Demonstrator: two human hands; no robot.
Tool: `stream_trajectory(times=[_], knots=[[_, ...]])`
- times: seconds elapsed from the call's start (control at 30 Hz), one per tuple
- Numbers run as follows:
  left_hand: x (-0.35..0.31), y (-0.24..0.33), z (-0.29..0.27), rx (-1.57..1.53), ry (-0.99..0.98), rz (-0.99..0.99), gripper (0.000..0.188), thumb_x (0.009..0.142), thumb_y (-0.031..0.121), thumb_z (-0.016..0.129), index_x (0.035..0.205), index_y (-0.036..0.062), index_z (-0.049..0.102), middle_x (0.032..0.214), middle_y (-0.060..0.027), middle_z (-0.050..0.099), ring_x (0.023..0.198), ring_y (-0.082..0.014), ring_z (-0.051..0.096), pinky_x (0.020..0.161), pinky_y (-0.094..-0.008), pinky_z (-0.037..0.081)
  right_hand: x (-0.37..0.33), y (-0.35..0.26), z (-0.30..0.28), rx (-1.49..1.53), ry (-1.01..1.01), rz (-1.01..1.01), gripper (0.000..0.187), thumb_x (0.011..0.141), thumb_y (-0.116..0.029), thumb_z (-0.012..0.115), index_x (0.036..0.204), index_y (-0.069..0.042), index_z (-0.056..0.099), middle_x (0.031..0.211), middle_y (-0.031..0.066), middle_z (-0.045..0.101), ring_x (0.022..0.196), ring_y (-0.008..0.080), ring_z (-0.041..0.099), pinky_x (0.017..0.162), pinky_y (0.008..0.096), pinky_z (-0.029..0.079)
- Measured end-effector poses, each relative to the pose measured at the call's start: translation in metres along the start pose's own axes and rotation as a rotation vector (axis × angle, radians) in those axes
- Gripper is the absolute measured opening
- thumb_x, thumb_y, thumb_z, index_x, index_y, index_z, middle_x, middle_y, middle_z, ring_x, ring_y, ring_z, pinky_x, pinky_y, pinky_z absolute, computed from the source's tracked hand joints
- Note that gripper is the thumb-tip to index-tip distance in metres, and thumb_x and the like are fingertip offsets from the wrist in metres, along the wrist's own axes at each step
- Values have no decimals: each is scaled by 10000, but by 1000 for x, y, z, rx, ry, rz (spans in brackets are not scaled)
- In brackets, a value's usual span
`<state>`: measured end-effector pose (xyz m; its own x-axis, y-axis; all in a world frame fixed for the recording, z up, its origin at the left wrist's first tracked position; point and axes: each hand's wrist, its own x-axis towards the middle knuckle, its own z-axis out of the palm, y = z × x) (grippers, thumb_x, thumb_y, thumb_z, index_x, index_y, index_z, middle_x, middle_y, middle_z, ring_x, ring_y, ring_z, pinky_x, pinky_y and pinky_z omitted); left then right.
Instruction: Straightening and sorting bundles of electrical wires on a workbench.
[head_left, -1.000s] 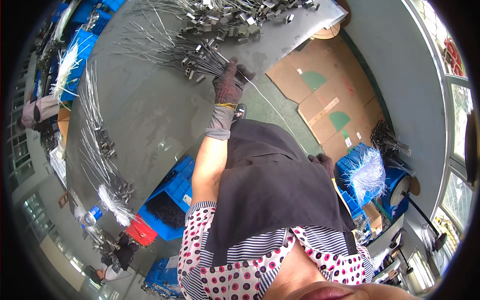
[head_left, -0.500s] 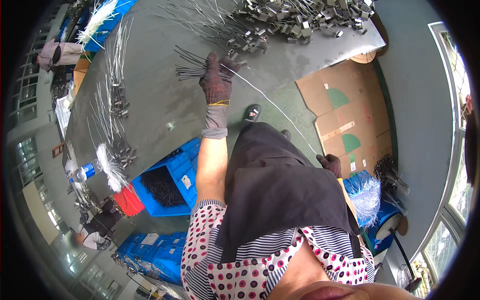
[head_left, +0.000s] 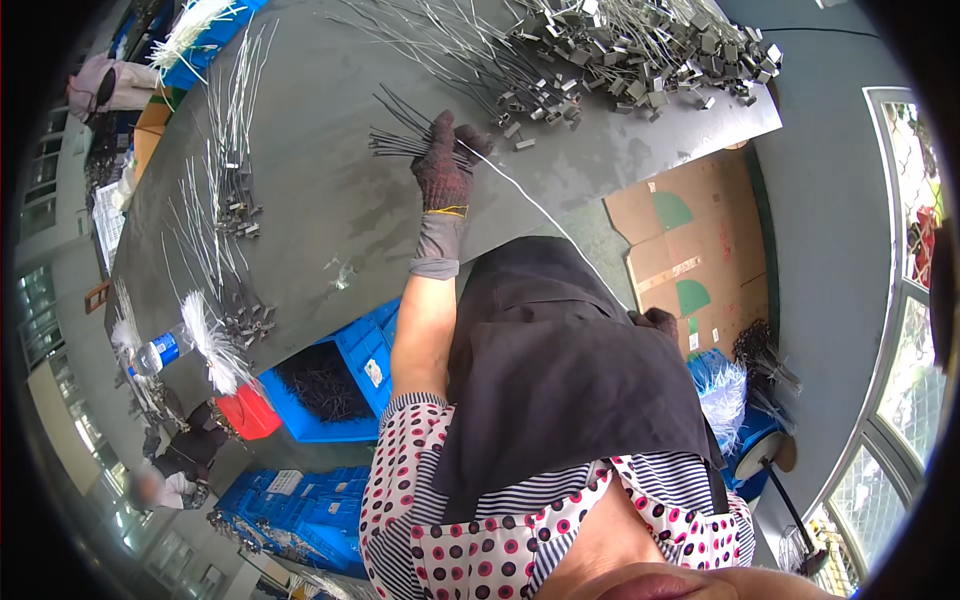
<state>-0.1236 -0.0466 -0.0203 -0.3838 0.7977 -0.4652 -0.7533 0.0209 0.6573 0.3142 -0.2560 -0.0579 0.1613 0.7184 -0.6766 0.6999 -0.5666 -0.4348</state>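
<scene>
Over the metal table [head_left: 300, 180], my left hand [head_left: 443, 170] in a dark reddish knit glove is closed on a bunch of thin black tubes [head_left: 398, 143] that fan out to the left. A long white wire [head_left: 540, 207] runs from its fingers down to my right hand [head_left: 657, 321], low beside my apron. That hand is gloved too and appears closed at the wire's end, with the apron covering part of it. Just beyond the left hand lie small metal clips with dark wires [head_left: 540, 95]. What sits at the left fingertips is too small to tell.
A large heap of metal clips on wires [head_left: 650, 60] covers the far right of the table. More wired pieces [head_left: 235, 200] lie along the left. A blue bin [head_left: 350, 430] of black tubes stands at the near edge, cardboard [head_left: 700, 240] at right. Other people are at far left.
The view has shifted and my body is nearer the table. My right hand is now more hidden behind the apron. The white wire still stretches between both hands.
</scene>
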Motion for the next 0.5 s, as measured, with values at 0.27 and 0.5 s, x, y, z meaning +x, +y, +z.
stream_trajectory(times=[0.27, 0.5], knots=[[-7, 4, -4, 84, -227, -150, 322, 933, 317, 703, 1144, 80, 646, 898, -65, 679, 775, -208, 673, 734, -452, 605, 51, -185, 22, 210, -56, -222, 488, 824, -414, 742, 764, 62, 653, 662, 127, 611, 653, 166, 528, 625, 388, 447], [-18, 9, 12, 350, -286, -54, 302, 981, 248, 641, 1187, 28, 641, 897, -73, 684, 752, -178, 689, 546, -320, 568, 58, -324, 51, 592, -280, -258, 489, 902, -473, 651, 861, 13, 683, 687, 58, 603, 553, 113, 503, 509, 295, 416]])
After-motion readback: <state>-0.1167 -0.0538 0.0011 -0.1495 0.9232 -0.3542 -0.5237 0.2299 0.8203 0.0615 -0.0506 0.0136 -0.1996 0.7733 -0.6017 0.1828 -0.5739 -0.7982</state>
